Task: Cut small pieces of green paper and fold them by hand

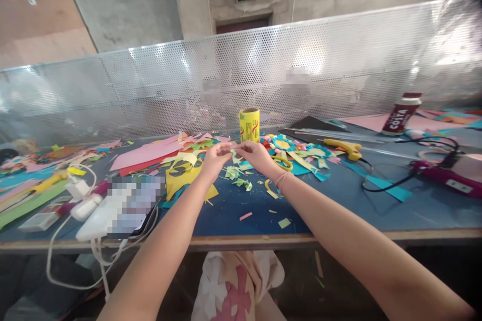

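My left hand (218,156) and my right hand (258,154) meet over the table, fingertips pinched close together. Whatever lies between the fingertips is too small to make out. Pale green paper scraps (237,174) lie just beneath and in front of them. Directly behind the hands stands a yellow printed roll (249,125), upright with its hollow top showing. Yellow paper with cut-out holes (181,178) is beside my left hand. Close to my right wrist, a yellow loop-shaped handle (283,163) shows among paper pieces, partly hidden by the wrist.
A yellow glue gun (343,148) with a black cord lies right, near a dark red COSTA bottle (402,114). Pink paper sheets (150,153) lie left. White cables and a phone (131,205) sit at the front left. A perforated metal screen (158,90) borders the table's back.
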`<act>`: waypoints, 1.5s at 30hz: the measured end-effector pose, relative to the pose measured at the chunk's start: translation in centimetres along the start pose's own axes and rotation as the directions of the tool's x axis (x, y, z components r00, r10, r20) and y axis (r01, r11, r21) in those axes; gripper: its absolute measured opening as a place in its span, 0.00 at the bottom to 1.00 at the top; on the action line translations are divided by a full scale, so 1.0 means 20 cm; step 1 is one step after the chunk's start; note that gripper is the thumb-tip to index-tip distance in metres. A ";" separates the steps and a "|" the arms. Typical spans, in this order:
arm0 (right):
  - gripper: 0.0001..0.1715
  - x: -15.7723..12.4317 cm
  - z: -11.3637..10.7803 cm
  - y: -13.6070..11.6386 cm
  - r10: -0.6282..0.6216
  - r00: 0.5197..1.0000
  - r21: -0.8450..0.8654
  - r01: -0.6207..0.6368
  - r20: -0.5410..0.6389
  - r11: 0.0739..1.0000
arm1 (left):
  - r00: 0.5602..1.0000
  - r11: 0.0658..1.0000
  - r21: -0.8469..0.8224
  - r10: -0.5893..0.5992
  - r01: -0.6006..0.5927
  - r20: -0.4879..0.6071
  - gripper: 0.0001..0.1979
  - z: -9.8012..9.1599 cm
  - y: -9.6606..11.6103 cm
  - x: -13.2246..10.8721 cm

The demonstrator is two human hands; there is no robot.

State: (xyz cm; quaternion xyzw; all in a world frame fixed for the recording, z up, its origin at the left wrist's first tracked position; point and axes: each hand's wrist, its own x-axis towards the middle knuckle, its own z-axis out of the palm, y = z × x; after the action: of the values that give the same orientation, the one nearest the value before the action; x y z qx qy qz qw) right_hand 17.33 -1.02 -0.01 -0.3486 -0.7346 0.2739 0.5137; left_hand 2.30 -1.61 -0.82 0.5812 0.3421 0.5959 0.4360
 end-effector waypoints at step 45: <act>0.13 -0.03 -0.08 -0.05 -0.609 0.722 -0.452 0.686 0.328 0.570 | 0.957 0.893 -0.354 -0.291 0.277 0.016 0.03 0.01 0.11 -0.04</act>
State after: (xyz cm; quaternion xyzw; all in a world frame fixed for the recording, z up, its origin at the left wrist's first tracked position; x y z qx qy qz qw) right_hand 18.79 -2.07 0.94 -0.1660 -0.8893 -0.1310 0.4054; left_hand 2.11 -3.11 0.87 0.4260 0.3191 0.5883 0.6088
